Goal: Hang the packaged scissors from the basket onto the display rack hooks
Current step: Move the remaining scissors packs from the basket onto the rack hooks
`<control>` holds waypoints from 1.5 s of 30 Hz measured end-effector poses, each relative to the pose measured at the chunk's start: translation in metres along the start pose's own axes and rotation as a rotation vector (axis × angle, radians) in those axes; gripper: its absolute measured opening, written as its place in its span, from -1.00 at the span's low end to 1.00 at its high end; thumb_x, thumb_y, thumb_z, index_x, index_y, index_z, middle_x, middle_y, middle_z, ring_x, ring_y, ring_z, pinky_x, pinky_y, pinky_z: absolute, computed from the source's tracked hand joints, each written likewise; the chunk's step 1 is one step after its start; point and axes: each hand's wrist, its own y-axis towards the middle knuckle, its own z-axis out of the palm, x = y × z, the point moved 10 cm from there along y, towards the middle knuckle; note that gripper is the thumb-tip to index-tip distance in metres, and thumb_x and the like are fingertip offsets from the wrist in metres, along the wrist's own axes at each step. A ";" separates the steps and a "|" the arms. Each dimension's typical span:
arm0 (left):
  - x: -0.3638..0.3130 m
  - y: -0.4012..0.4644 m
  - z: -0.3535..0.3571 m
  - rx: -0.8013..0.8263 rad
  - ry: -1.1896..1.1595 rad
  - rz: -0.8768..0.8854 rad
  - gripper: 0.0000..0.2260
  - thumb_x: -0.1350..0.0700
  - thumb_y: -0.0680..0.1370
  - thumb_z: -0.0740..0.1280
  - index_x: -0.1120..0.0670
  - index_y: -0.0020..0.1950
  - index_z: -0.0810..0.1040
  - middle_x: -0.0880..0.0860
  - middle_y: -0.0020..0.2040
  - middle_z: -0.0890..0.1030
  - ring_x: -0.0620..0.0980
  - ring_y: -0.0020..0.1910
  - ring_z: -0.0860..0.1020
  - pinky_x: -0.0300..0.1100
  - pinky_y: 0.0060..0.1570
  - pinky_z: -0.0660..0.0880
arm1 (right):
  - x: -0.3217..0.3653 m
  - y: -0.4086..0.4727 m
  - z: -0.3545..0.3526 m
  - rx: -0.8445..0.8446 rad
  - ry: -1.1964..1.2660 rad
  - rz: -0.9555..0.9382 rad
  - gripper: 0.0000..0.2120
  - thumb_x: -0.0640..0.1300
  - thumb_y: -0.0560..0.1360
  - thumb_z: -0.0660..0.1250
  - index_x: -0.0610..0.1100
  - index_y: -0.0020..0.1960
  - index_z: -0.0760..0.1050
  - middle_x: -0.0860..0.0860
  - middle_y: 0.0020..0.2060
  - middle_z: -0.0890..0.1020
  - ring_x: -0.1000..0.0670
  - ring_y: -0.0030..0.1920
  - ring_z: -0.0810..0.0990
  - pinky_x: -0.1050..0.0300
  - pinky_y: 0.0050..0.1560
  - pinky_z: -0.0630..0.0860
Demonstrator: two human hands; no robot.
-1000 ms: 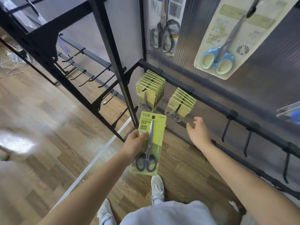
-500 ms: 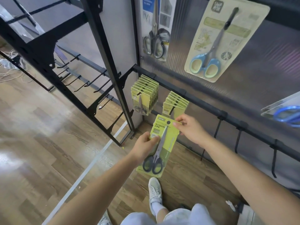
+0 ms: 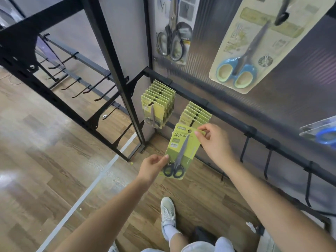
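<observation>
A green card of packaged scissors (image 3: 181,150) with black handles is held up in front of the display rack (image 3: 227,115). My left hand (image 3: 152,166) pinches its lower left edge. My right hand (image 3: 212,140) pinches its top right corner beside the hang hole. The card's top sits just below the tip of a hook (image 3: 192,122) that carries a stack of the same green packs (image 3: 197,113). A second full stack (image 3: 158,104) hangs on the hook to the left. The basket is out of view.
Bare black hooks (image 3: 267,160) hang from the rail to the right. Larger scissors packs, black-handled (image 3: 172,39) and blue-handled (image 3: 241,64), hang above. A black upright post (image 3: 116,70) stands left, with more bare hooks (image 3: 81,88) behind it. My white shoe (image 3: 168,213) is on the wood floor.
My right hand reached in and took the card's top corner. Both hands raised the card toward the second stack's hook. The camera came closer to the rack.
</observation>
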 end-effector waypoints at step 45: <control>-0.135 -0.007 0.003 -0.011 0.518 0.431 -0.67 0.04 0.63 0.14 0.14 0.34 0.42 0.11 0.26 0.54 0.09 0.21 0.49 -0.20 0.03 0.37 | 0.021 -0.063 -0.016 -0.072 -0.614 0.020 -0.53 -0.04 0.63 0.04 -0.15 0.50 0.14 -0.06 0.47 0.25 -0.03 0.46 0.23 0.08 0.46 0.10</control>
